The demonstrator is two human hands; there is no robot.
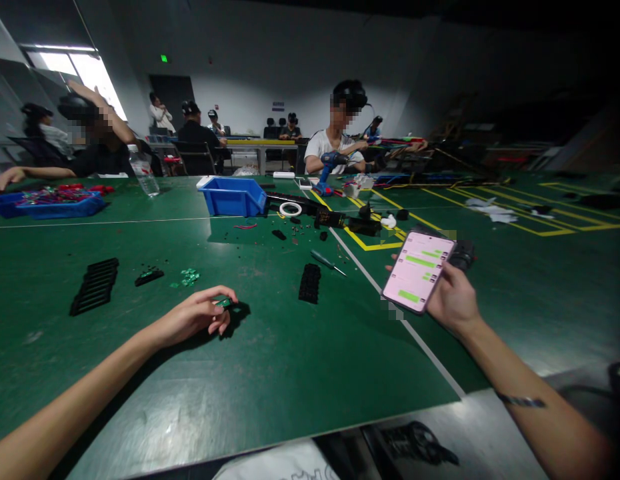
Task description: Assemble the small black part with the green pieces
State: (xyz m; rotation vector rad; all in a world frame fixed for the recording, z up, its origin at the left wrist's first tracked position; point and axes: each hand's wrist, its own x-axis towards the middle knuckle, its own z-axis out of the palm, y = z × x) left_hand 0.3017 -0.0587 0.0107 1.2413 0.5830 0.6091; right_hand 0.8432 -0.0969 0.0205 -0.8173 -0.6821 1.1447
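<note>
My right hand grips a smartphone at the right, its lit screen showing a chat with green message bubbles. My left hand rests over the green table, fingers curled around a small green piece that looks like those in the little heap of green pieces just behind it. Left of that heap lie a small black part and a black slatted rack. Between my hands are a black ribbed block and a screwdriver.
A blue bin stands mid-table, beside a white ring and black parts. Behind are a cordless drill and a water bottle. Blue trays hold red wiring at left. Several people sit across the room, one opposite.
</note>
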